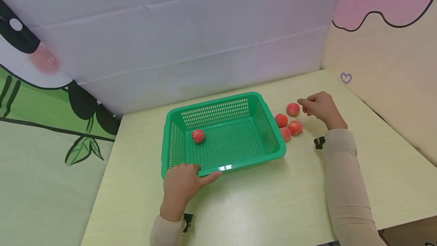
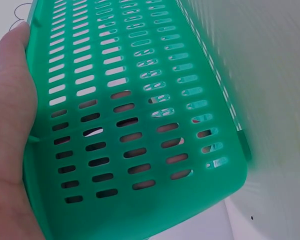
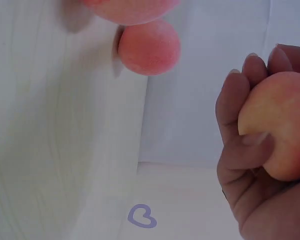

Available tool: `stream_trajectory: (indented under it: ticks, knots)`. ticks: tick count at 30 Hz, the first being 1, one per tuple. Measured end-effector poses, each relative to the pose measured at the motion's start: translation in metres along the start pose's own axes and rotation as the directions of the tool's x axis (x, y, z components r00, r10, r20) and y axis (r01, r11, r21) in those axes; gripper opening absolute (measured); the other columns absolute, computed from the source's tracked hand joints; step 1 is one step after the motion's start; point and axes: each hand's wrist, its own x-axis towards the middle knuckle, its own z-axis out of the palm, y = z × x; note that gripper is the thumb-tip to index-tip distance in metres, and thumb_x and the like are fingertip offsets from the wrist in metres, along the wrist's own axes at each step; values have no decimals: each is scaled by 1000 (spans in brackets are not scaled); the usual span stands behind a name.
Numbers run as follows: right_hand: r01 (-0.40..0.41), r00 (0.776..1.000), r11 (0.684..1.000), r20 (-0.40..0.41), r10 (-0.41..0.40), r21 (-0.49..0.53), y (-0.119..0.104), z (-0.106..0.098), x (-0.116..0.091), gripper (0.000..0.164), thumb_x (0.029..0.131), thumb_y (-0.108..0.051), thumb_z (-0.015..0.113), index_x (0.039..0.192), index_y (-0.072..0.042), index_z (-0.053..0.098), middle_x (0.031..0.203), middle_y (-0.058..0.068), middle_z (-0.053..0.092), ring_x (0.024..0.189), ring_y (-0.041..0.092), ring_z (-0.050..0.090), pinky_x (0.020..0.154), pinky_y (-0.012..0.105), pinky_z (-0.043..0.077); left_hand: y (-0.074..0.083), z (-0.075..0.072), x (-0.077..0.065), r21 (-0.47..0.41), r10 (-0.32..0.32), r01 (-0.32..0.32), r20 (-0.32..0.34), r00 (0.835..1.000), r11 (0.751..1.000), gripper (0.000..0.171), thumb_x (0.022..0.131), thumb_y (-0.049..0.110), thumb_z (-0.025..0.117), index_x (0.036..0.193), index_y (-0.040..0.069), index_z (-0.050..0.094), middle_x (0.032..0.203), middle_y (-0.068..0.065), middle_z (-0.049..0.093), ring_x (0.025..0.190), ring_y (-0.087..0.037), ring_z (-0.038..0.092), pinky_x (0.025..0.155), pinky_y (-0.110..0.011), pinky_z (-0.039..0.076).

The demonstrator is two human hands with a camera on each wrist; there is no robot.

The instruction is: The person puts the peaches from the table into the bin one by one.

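My left hand (image 1: 181, 185) grips the near rim of a green plastic basket (image 1: 223, 164), close to its left corner. In the left wrist view that hand (image 2: 12, 135) lies along the rim, beside the slotted basket wall (image 2: 140, 220). One reddish peach (image 1: 198, 136) lies inside the basket, toward the left. My right hand (image 1: 321, 107) is raised to the right of the basket. In the right wrist view, the right hand (image 3: 245, 165) holds a yellow-pink peach (image 3: 282, 122) between curled fingers and thumb; in the head view the hand hides this peach.
Several peaches sit on the table by the basket's right side, among them a back peach (image 1: 293, 109) and a front peach (image 1: 295, 127). The pale table (image 1: 239, 208) meets a cloth backdrop (image 1: 218, 48) behind and a printed panel (image 1: 382, 82) at right.
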Motion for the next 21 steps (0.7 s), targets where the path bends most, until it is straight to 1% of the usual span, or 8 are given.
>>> stream_trajectory:
  ticks: [3, 6, 9, 12, 17, 19, 20, 21]
  knots:
    - [7, 999, 999, -37, -5, 44, -5, -2, -1, 53, 106, -44, 62, 72, -4, 71, 65, 3, 63, 63, 22, 51, 59, 36, 43, 0, -1, 0, 5, -4, 4, 6, 1000, 1000, 77, 83, 83, 68, 55, 22, 30, 56, 11, 14, 49, -8, 17, 46, -26, 13]
    - [6, 998, 995, -65, 0, 98, -12, -5, -5, 53, 105, -45, 63, 70, -6, 71, 66, 3, 64, 65, 23, 53, 57, 34, 44, -1, -2, 1, -1, 0, 0, 9, 1000, 1000, 77, 83, 83, 68, 55, 22, 29, 56, 11, 14, 49, -8, 17, 46, -26, 12]
    - [25, 995, 990, -97, -12, 138, -21, -9, -9, 52, 105, -45, 64, 70, -8, 72, 66, 4, 63, 68, 24, 56, 56, 34, 45, 0, -3, 1, -3, 8, -8, 9, 1000, 1000, 77, 83, 80, 71, 56, 22, 28, 56, 11, 14, 50, -8, 16, 46, -25, 12]
    - [68, 991, 986, -124, -49, 153, -33, -11, -14, 51, 105, -44, 65, 69, -8, 72, 64, 6, 62, 69, 24, 57, 58, 34, 43, 1, -3, 1, -1, 12, -12, 9, 1000, 1000, 76, 82, 78, 74, 56, 22, 28, 57, 11, 13, 50, -7, 16, 46, -25, 13]
    - [152, 978, 979, -162, -129, 137, -59, -13, -22, 50, 104, -41, 67, 68, -8, 71, 61, 2, 61, 70, 22, 55, 59, 34, 40, 1, -3, 0, 0, 5, -5, 16, 1000, 1000, 76, 82, 77, 74, 56, 22, 28, 57, 11, 14, 49, -7, 16, 46, -25, 13]
    - [187, 971, 974, -174, -163, 130, -71, -15, -25, 48, 104, -39, 68, 67, -8, 71, 59, 0, 59, 70, 22, 55, 58, 33, 40, 1, -3, -1, -1, 7, -7, 11, 1000, 1000, 77, 83, 80, 70, 56, 22, 28, 57, 11, 13, 50, -7, 16, 46, -25, 13]
    - [205, 967, 971, -181, -181, 125, -77, -16, -27, 48, 104, -38, 68, 67, -8, 71, 59, 0, 59, 69, 22, 54, 58, 33, 40, 1, -3, -1, -3, 9, -9, 6, 1000, 1000, 78, 85, 84, 65, 56, 22, 28, 57, 11, 13, 50, -7, 16, 46, -25, 12]
    - [227, 961, 967, -188, -203, 116, -83, -18, -28, 46, 104, -37, 69, 67, -8, 71, 60, 0, 59, 68, 21, 53, 58, 32, 39, 1, -3, 0, -4, 13, -13, -1, 1000, 1000, 79, 86, 88, 57, 56, 22, 28, 57, 11, 13, 50, -7, 15, 46, -25, 12]
